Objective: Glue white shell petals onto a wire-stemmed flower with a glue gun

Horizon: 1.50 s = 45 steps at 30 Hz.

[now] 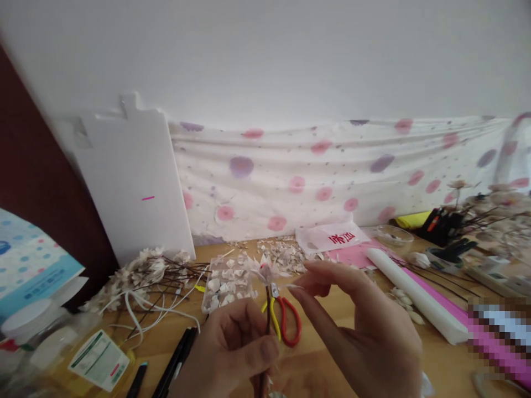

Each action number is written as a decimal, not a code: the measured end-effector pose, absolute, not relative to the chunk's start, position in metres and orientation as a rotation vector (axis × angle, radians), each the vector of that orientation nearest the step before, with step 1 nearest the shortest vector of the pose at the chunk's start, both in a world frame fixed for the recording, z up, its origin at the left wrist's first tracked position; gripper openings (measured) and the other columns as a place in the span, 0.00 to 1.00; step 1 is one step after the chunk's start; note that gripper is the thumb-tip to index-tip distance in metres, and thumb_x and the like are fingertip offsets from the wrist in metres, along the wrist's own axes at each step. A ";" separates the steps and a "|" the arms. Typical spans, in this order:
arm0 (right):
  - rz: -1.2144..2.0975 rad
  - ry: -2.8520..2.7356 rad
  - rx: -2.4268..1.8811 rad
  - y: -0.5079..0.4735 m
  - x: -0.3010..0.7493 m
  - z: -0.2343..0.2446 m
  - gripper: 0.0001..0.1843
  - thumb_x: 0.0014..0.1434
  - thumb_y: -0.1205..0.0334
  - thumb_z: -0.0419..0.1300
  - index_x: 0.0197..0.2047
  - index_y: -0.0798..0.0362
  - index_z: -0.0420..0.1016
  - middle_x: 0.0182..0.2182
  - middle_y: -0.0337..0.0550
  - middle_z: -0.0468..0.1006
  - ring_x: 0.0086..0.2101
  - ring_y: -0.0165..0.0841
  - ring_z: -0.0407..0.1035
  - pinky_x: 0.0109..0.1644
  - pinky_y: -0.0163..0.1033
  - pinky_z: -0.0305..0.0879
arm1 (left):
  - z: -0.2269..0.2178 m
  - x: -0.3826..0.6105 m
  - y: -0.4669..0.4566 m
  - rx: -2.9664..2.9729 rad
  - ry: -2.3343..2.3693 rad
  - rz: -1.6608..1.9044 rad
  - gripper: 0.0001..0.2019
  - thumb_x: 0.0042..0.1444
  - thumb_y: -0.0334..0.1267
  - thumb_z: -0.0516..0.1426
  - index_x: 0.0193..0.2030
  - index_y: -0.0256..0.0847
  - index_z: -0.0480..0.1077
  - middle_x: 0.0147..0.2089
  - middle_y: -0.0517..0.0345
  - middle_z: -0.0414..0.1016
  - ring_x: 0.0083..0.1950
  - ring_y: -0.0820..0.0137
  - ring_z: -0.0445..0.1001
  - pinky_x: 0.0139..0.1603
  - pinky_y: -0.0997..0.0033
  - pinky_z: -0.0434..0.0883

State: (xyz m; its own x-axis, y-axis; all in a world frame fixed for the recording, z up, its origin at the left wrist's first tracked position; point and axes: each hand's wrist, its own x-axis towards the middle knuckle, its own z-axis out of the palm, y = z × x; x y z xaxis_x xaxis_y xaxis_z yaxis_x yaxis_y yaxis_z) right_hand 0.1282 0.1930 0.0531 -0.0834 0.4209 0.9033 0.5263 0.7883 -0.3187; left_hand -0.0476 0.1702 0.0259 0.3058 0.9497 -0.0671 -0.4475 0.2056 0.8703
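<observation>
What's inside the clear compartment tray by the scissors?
White petal-like pieces sit in the clear plastic tray. They cover most of its floor, so anything beneath them cannot be seen.

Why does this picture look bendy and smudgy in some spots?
In the head view, the wide lens seems to tilt the white board sideways, the left edge looks smeared, a blocky pixelated patch covers the lower right corner, and the light is soft, with faint shadows near the right hand.

- Right there on the table (440,365), scissors (286,323) lying mid-table
- Tray (226,284) just left of them
- Flower sprays (143,276) left again
- Foam board (133,182) behind those, at the back edge
</observation>
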 end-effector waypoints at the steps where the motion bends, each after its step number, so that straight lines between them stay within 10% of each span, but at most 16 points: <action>1: -0.118 -1.713 -0.755 0.193 0.128 0.054 0.14 0.61 0.72 0.63 0.49 0.49 0.70 0.29 0.29 0.77 0.28 0.23 0.70 0.37 0.25 0.69 | 0.025 -0.047 0.171 0.877 0.716 1.095 0.17 0.39 0.46 0.75 0.24 0.39 0.74 0.20 0.65 0.73 0.19 0.80 0.68 0.21 0.83 0.68; 45: -0.050 -1.641 -0.713 0.196 0.127 0.048 0.28 0.59 0.75 0.63 0.61 0.49 0.65 0.33 0.34 0.77 0.32 0.28 0.71 0.38 0.36 0.70 | 0.034 -0.041 0.173 0.906 0.738 1.090 0.20 0.39 0.45 0.75 0.24 0.39 0.69 0.20 0.68 0.69 0.20 0.82 0.63 0.19 0.84 0.64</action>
